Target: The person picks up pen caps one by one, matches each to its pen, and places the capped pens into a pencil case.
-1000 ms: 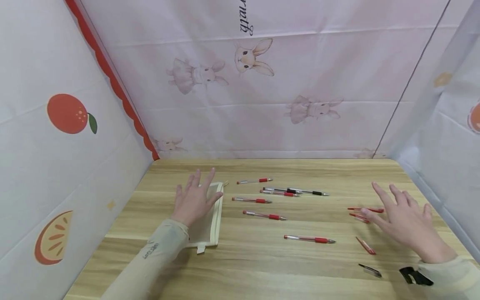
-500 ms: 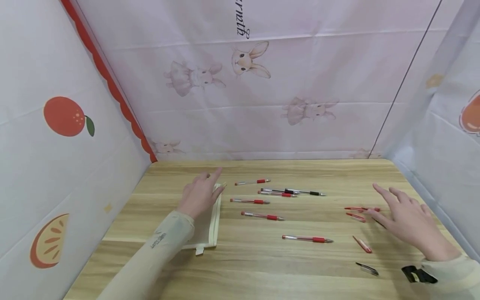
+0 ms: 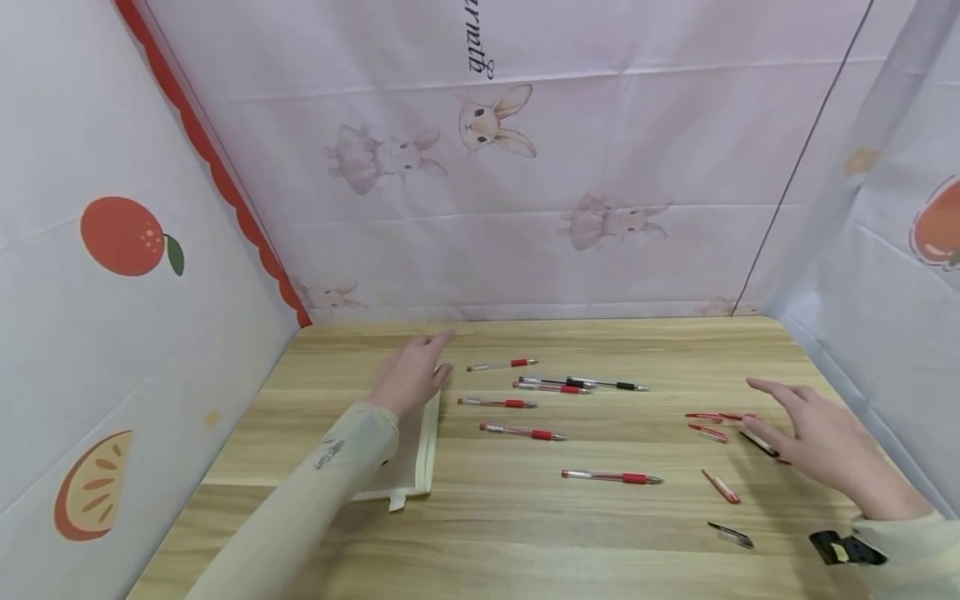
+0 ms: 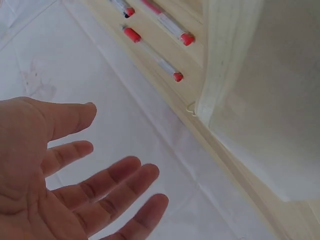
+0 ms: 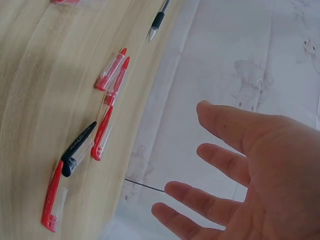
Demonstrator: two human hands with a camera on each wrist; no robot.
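Left hand [image 3: 408, 379]: positioned over the far part of the pouch in the head view; fingers somewhat spread and slightly bent, thumb apart.
Right hand [image 3: 821, 433]: positioned at the right side, near the pen caps; fingers spread and loosely bent. A gap showed between fingers and caps in the right wrist view.
Pouch [image 3: 426, 450]: pale, lying at the left of the table [image 3: 510, 533], small tab [image 3: 397, 502] at its near edge.
Red pens: five, lying between pouch and caps; the nearest [image 3: 612, 477] lay apart from the others.
Black pens: two, one [image 3: 617, 385] pointing right; both lay close beside a red pen [image 3: 551, 387].
Red caps: three grouped near the right thumb, one [image 3: 721, 486] closer to the person, one partly hidden.
Black caps: one [image 3: 758, 442] beside the right thumb, one [image 3: 731, 535] at the near side.
Obstructions: the left hand and sleeve [image 3: 352, 446] covered much of the pouch; the right hand covered most of one red cap.
Surroundings: rabbit-printed front cloth [image 3: 420, 267]; fruit-printed left cloth [image 3: 45, 350].
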